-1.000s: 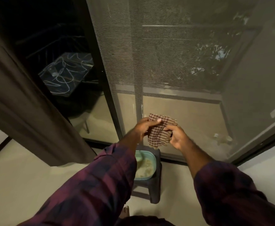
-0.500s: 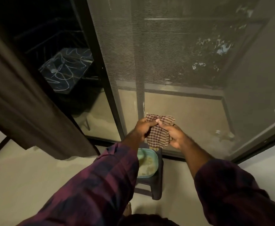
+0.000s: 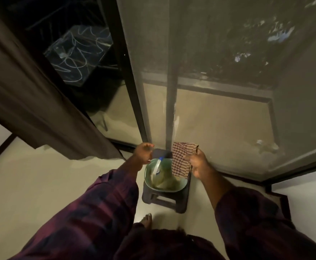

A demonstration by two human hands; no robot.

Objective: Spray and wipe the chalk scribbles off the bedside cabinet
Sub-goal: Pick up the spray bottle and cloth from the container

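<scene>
Pale floor point(image 3: 41, 184) meets a dark glass door point(image 3: 219, 113), and the scribbled cabinet point(image 3: 78, 53) shows dimly in the glass, well apart from you. Your right grip point(image 3: 200, 164) pinches the cloth point(image 3: 180, 160) by its upper edge over the basin point(image 3: 147, 178) on the stool point(image 3: 164, 202). The cloth looks light and limp, so bunch it before wiping. Your left grip point(image 3: 144, 152) hangs loose and empty near what looks like the spray bottle point(image 3: 158, 165); take that by its neck.

The checked cloth point(image 3: 180, 160) hangs crumpled, well apart from the chalk-scribbled cabinet point(image 3: 78, 53).
</scene>
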